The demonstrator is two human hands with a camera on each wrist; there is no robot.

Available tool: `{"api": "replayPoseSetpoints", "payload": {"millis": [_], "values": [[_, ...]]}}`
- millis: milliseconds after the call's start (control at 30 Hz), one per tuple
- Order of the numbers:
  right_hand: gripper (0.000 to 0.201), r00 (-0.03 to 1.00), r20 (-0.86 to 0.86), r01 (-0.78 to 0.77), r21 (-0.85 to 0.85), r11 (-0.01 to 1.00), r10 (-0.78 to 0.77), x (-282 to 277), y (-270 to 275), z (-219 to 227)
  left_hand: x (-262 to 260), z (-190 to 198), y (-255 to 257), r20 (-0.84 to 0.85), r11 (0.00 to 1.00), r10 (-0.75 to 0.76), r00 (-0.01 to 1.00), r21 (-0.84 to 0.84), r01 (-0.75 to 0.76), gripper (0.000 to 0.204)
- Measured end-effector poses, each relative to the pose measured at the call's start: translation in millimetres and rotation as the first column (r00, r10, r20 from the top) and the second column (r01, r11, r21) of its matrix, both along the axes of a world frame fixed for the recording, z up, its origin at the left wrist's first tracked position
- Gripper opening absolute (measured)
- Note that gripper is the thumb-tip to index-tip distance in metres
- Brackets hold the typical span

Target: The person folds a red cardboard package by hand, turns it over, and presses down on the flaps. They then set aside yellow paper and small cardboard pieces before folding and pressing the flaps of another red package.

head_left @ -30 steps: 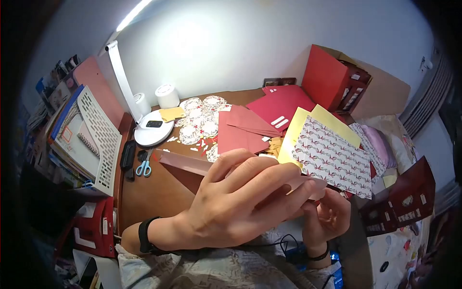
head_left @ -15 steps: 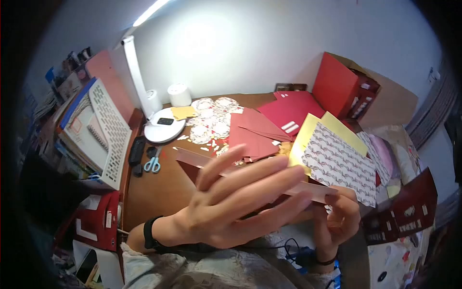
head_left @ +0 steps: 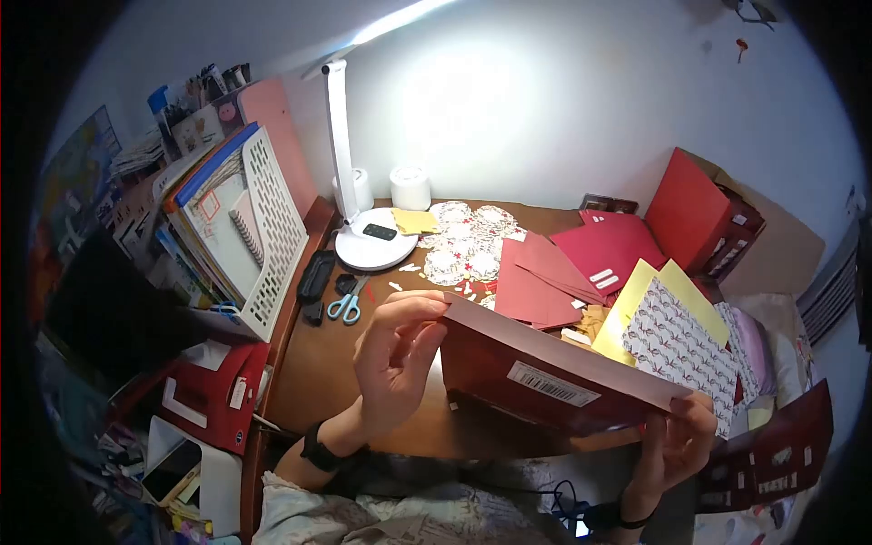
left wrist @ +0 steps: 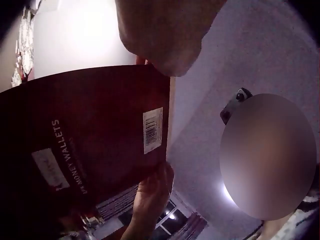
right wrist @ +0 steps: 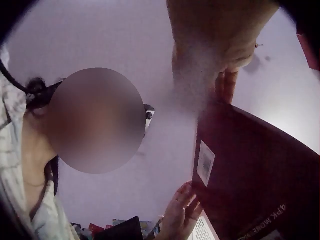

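A dark red flat pack (head_left: 509,395) with a pale pink top edge and a white barcode label (head_left: 554,383) is held up over the front of the desk. My left hand (head_left: 395,363) pinches its upper left corner. At the right end of that edge, my right hand (head_left: 677,445) grips the other corner. In the left wrist view the pack (left wrist: 100,130) shows the printed words "MONEY WALLETS" beside the barcode. The right wrist view has the same pack (right wrist: 250,165), with a hand at each end of one edge.
Behind the pack lie red envelopes (head_left: 545,282), yellow sheets (head_left: 627,309), patterned paper (head_left: 686,341) and round lacy cutouts (head_left: 463,241). Blue-handled scissors (head_left: 345,307), a black case (head_left: 315,277) and a white lamp base (head_left: 372,245) stand left, near a file holder (head_left: 277,236). A red box (head_left: 686,209) is back right.
My left hand has moved left from across the front of the pack to its left corner, uncovering the barcode side. The head view has shifted, so the desk appears farther right and lower.
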State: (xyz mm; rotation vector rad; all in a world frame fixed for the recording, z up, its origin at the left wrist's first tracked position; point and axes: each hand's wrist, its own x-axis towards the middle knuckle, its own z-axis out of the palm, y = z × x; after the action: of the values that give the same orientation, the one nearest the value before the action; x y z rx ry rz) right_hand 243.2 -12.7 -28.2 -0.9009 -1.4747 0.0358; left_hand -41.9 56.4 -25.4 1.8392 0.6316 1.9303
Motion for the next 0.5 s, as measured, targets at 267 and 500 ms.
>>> {"api": "replayPoseSetpoints", "payload": {"millis": [267,500], "values": [[0.026,1.0,0.017,0.009,0.013,1.0,-0.01,0.8,-2.7,1.8,-4.7,6.9,6.8,-0.04,0.992,-0.069,0.997,-0.113,0.064,0.017],[0.023,0.997,0.065,-0.038,-0.017,0.999,0.039,-2.7,-10.8,4.5,-3.5,13.9,10.1,0.14,0.951,-0.111,0.984,-0.272,0.146,0.013]]}}
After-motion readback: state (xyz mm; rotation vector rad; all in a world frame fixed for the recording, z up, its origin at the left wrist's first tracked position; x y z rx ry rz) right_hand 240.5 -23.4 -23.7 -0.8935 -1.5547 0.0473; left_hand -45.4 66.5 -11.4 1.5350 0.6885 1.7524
